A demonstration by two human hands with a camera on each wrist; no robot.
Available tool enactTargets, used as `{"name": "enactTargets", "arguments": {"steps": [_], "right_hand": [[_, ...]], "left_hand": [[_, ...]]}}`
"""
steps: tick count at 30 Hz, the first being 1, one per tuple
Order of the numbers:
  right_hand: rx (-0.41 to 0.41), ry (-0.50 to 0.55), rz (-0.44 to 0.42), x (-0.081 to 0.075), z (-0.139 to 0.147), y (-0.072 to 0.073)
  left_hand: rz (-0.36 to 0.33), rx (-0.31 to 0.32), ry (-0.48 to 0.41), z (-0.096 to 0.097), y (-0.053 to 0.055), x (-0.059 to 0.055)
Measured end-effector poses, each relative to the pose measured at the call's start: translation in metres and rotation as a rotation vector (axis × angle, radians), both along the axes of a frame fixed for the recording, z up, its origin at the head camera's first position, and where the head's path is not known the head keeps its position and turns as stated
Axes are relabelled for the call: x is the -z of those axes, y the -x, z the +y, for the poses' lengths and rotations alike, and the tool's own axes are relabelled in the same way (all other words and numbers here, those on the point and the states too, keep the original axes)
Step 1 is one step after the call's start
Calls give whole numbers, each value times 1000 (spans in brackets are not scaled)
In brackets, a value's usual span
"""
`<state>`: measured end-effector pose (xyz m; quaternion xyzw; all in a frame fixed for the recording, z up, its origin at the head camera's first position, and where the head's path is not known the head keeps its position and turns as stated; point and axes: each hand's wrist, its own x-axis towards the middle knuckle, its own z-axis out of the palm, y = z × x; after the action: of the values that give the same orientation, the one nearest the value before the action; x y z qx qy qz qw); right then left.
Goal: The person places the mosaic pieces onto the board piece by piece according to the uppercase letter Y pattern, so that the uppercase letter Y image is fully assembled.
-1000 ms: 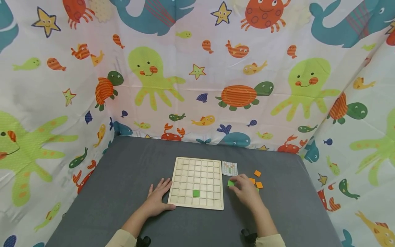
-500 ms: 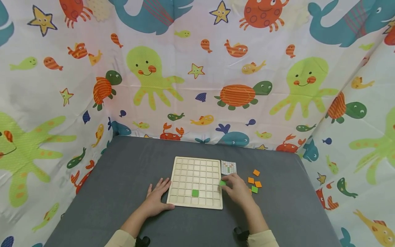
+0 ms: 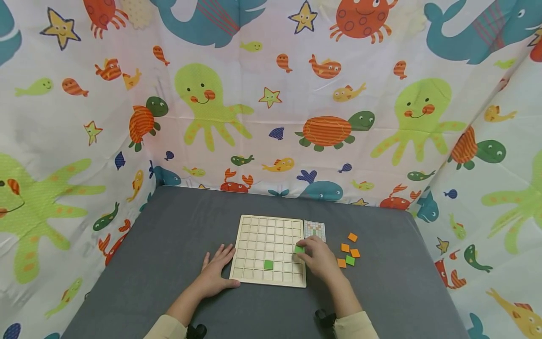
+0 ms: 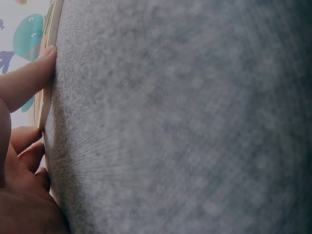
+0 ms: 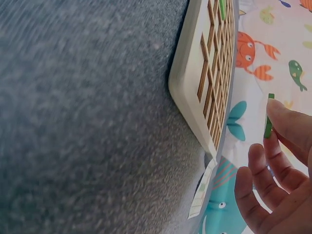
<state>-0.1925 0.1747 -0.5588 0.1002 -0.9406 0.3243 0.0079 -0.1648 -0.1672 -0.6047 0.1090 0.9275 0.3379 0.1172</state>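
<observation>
A wooden grid board [image 3: 254, 245] lies on the grey table, with one green square tile [image 3: 268, 265] in a lower middle cell. My left hand [image 3: 216, 273] rests spread at the board's left side, its thumb at the lower left corner. In the left wrist view, the thumb [image 4: 34, 78] and fingertips meet the board's edge. Between thumb and fingertip, my right hand [image 3: 319, 259] pinches a second green tile [image 3: 299, 249] over the board's right columns. The right wrist view shows that tile [image 5: 269, 117] edge-on, raised above the board.
A small printed pattern card [image 3: 314, 230] lies by the board's upper right corner. To the right of my right hand are several loose orange tiles [image 3: 353, 237] and one green tile [image 3: 350, 260]. A curtain with sea animals [image 3: 271, 141] surrounds the table's far and side edges.
My right hand has carried the green tile leftward, from the table beside the board to over its right columns. Loose tiles behind the hand have come into sight. The left hand stays in place.
</observation>
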Motion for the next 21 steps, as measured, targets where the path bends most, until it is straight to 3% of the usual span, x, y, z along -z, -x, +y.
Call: {"name": "enactTargets", "arguments": {"steps": [21], "right_hand": [[-68, 53, -25, 2, -23, 6]], "left_hand": [[10, 11, -11, -2, 0, 1]]}}
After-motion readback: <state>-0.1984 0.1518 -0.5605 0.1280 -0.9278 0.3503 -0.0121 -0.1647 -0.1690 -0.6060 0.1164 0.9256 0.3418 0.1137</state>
